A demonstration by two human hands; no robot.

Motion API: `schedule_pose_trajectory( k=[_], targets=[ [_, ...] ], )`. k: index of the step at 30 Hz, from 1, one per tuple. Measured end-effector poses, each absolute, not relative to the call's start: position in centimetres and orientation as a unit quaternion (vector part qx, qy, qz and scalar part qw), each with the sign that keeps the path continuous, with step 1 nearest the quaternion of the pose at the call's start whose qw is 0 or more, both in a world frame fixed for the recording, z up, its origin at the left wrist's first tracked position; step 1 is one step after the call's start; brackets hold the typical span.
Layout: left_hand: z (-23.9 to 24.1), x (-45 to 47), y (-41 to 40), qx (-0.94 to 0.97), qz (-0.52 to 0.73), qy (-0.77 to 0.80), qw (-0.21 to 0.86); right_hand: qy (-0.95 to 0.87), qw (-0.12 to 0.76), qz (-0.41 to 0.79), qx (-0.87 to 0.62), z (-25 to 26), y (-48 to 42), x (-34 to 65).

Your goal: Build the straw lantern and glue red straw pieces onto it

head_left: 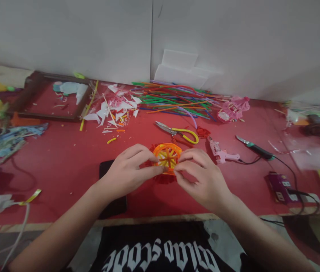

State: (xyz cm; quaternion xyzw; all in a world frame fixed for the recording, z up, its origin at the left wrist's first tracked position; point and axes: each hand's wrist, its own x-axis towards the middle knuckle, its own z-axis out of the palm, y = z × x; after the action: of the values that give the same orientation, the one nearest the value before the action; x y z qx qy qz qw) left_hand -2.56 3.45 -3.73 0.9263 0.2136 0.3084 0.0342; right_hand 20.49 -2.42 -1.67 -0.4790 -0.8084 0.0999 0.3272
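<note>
Between my hands is a small round craft piece [167,155], with an orange rim, spokes crossing in the middle, yellow inside and red fuzzy edges around it. The fingers of my left hand [133,166] are closed on its left side. My right hand [201,175] pinches its lower right rim, thumb and forefinger together. My fingertips partly cover the piece. Just beyond it lie yellow-handled scissors [178,131], their blades pointing left. A pink glue gun [221,151] rests to the right of my right hand.
Many coloured pipe cleaners [173,100] lie along the wall, with white scraps [105,109] to their left. A corded tool with a blade [254,147] and a purple box [280,187] are at right. A black phone-like slab [113,207] sits under my left wrist. A brown frame [49,115] lies far left.
</note>
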Motion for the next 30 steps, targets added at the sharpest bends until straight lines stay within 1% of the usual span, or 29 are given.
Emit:
schedule_pose_trajectory(
  k=[6,14,21,25,30],
  targets=[
    [-3.4,-2.6,3.2,0.926,0.301,0.225,0.018,-0.844,0.317,0.060,-0.428,-2.1,-3.1,20.5],
    [-3.5,-2.6,3.1,0.927,0.294,0.234,0.014,-0.833,0.333,0.051,-0.438,-3.1,-3.3,20.4],
    [-3.3,-1.7,2.0,0.906,0.280,0.300,0.109,-0.802,0.352,0.064,-0.478,-3.1,-3.6,19.7],
    [-3.2,-1.1,1.5,0.894,0.268,0.336,0.122,-0.789,0.360,0.083,-0.491,-3.2,-3.6,19.5],
    [-2.9,-0.6,1.2,0.898,0.251,0.339,0.125,-0.787,0.362,0.101,-0.489,-3.2,-3.5,19.7]
  ],
)
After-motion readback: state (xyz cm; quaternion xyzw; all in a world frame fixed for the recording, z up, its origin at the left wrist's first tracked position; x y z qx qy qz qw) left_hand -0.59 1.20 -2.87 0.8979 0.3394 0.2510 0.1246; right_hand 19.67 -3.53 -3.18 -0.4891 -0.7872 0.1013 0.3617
